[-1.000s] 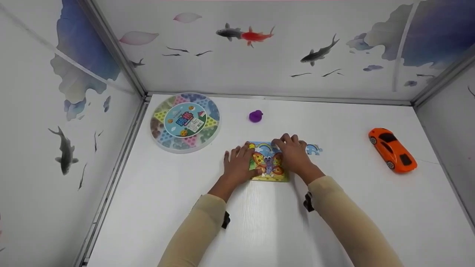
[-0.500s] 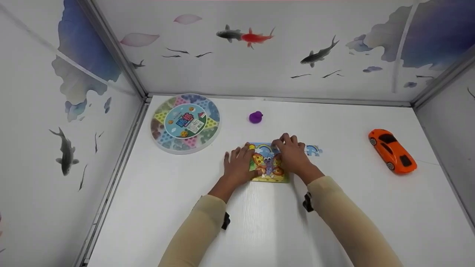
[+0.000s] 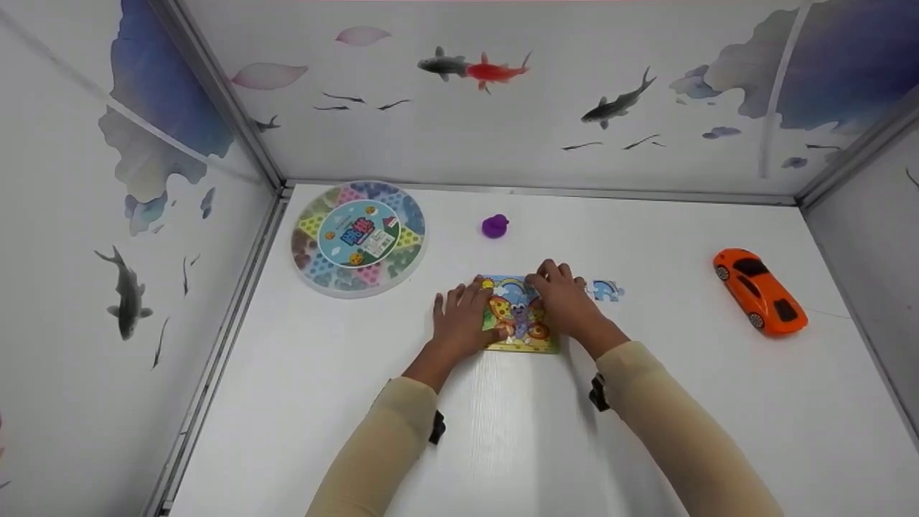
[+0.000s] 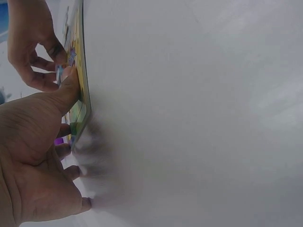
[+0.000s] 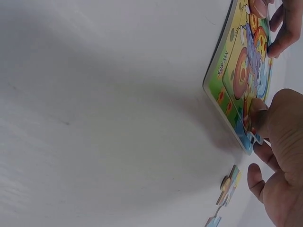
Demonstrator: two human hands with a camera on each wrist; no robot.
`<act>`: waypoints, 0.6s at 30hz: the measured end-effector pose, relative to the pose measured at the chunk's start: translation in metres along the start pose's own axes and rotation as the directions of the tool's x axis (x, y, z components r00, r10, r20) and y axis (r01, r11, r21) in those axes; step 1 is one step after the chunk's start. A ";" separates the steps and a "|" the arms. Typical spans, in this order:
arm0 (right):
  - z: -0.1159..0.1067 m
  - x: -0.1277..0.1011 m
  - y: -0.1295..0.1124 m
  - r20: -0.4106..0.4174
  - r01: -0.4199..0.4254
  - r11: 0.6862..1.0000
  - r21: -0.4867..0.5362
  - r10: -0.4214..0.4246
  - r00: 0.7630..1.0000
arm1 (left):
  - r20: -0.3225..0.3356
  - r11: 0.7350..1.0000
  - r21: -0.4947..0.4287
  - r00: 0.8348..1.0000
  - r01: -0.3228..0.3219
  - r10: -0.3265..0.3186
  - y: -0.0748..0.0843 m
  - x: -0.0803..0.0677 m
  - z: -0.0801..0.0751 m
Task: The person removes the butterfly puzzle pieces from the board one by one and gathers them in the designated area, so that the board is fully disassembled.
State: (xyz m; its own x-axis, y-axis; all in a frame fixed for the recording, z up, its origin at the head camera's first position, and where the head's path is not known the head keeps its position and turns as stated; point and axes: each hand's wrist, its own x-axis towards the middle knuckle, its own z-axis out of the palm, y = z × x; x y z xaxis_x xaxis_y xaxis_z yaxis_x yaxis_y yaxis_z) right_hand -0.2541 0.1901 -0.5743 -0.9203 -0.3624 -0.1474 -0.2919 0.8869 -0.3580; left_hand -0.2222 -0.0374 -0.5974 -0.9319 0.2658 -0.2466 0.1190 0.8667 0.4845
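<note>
A colourful butterfly puzzle board (image 3: 518, 319) (image 5: 239, 71) lies flat on the white table. My left hand (image 3: 465, 310) (image 4: 42, 142) lies flat on its left side, fingers straight and the thumb (image 4: 70, 85) pressing on the board's edge (image 4: 84, 71). My right hand (image 3: 558, 289) (image 5: 277, 156) is curled over the board's upper right corner and pinches a small blue puzzle piece (image 4: 60, 72) (image 5: 253, 135) there. A loose blue puzzle piece (image 3: 607, 290) (image 5: 229, 183) lies on the table just right of the board.
A round transparent game box (image 3: 358, 238) sits at the back left. A small purple toy (image 3: 495, 225) lies behind the puzzle, and an orange toy car (image 3: 759, 290) stands at the right. Painted walls close off the left, back and right sides.
The right hand's fingers have drawn in slightly to the left over the board's corner. The left hand and the board have not moved.
</note>
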 end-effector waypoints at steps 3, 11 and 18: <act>0.000 -0.001 0.000 -0.004 0.024 1.000 0.001 -0.024 1.000 | -0.002 1.000 0.010 1.000 -0.003 0.003 0.000 -0.001 0.000; 0.000 -0.003 0.002 -0.001 0.055 0.998 0.005 -0.055 0.998 | -0.021 1.000 0.010 0.999 -0.024 0.024 -0.002 0.000 0.001; 0.000 -0.002 0.003 0.025 0.060 0.998 0.024 -0.060 0.998 | -0.023 1.000 0.003 1.000 -0.019 0.019 -0.001 0.000 0.001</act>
State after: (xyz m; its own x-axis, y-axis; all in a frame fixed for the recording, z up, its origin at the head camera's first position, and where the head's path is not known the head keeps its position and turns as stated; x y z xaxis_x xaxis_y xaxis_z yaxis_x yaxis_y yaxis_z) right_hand -0.2529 0.1941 -0.5751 -0.8943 -0.4222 -0.1484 -0.3398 0.8564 -0.3886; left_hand -0.2217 -0.0383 -0.5985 -0.9373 0.2721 -0.2179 0.1374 0.8629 0.4864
